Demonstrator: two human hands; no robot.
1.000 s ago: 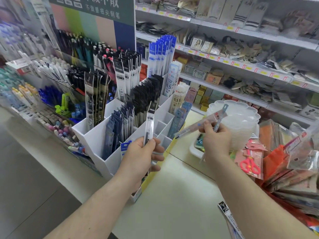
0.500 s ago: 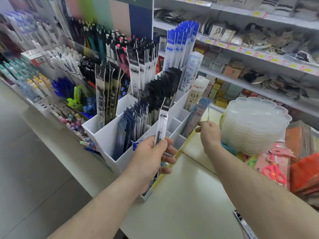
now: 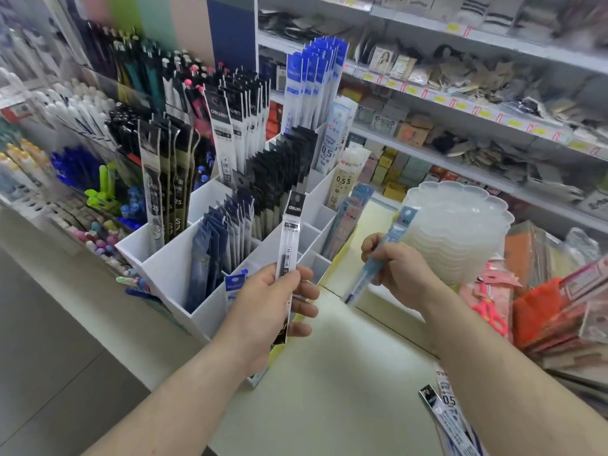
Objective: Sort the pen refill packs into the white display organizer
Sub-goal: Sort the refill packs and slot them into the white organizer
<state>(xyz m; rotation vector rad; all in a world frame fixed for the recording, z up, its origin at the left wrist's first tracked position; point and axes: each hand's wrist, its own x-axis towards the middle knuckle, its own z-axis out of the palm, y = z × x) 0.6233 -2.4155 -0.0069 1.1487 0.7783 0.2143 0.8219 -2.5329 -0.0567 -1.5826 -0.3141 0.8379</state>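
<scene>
The white display organizer [image 3: 164,268] stands on the counter with several compartments full of upright refill packs. My left hand [image 3: 266,307] grips a black-topped refill pack [image 3: 291,235] upright, just in front of the organizer's near right compartments. My right hand [image 3: 398,268] holds a light-blue refill pack [image 3: 378,258] tilted, its lower end pointing down at the counter, to the right of the organizer. More loose refill packs [image 3: 450,416] lie on the counter by my right forearm.
A stack of clear scalloped trays [image 3: 460,232] sits right behind my right hand. Bagged goods and pink scissors [image 3: 490,311] pile up at the right. Pen racks [image 3: 82,166] fill the left; shelves [image 3: 460,103] run along the back.
My right hand has come back from the organizer's right side toward me, holding a light-blue pack tilted downward. My left hand keeps the black-topped pack in about the same place.
</scene>
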